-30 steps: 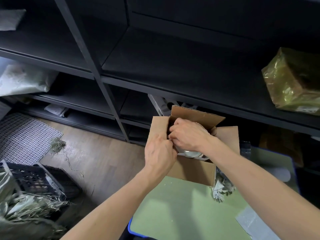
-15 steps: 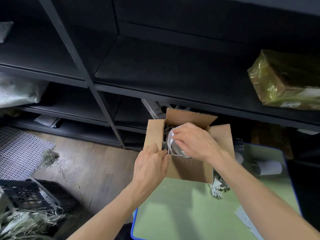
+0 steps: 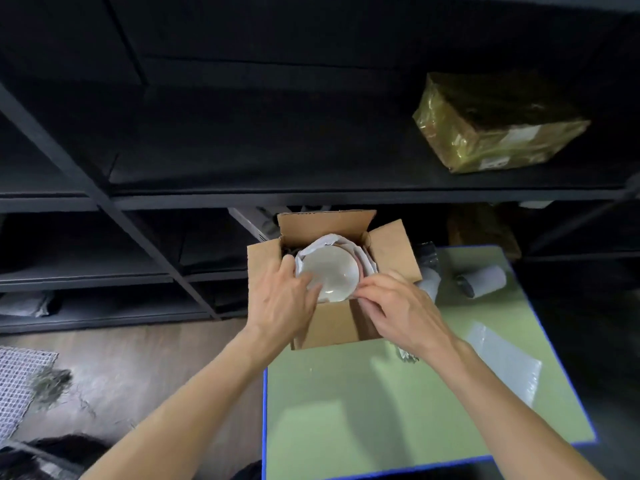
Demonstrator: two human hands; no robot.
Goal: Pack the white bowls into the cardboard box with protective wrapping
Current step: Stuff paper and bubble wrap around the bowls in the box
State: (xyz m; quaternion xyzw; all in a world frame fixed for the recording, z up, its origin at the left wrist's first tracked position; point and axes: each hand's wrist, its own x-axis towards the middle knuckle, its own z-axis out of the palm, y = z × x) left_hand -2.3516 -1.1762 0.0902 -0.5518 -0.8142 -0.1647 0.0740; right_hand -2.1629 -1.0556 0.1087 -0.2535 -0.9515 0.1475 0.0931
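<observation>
A cardboard box (image 3: 332, 323) is sitting in the middle of the frame, on the far left corner of a green surface (image 3: 363, 403) with a blue edge. All of its flaps are standing open. A white bowl (image 3: 329, 270) is lying inside the box, open side up, and white wrapping (image 3: 341, 242) is bunching around its far and right sides.

The left hand (image 3: 284, 303) is reaching over the box's left wall. Its fingers (image 3: 308, 284) are lying nearly straight against the bowl's lower-left rim and gripping nothing, while the thumb is pointing up beside the wrapping. The right hand (image 3: 403, 306) is coming in from the right over the near wall. Its fingers (image 3: 374, 284) are lying loosely bent along the bowl's near-right rim. I cannot tell whether they are pinching the wrapping or only touching it.

Right of the box, a pale roll (image 3: 483, 280) is lying on its side on the surface. A clear plastic sheet (image 3: 505, 362) is lying flat nearer the right edge. Above, a parcel (image 3: 495, 126) in gold film is sitting on a black shelf (image 3: 277, 150), upper right of the frame. At the lower left, a white mesh mat (image 3: 17, 386) is lying on the wooden floor (image 3: 138, 368).
</observation>
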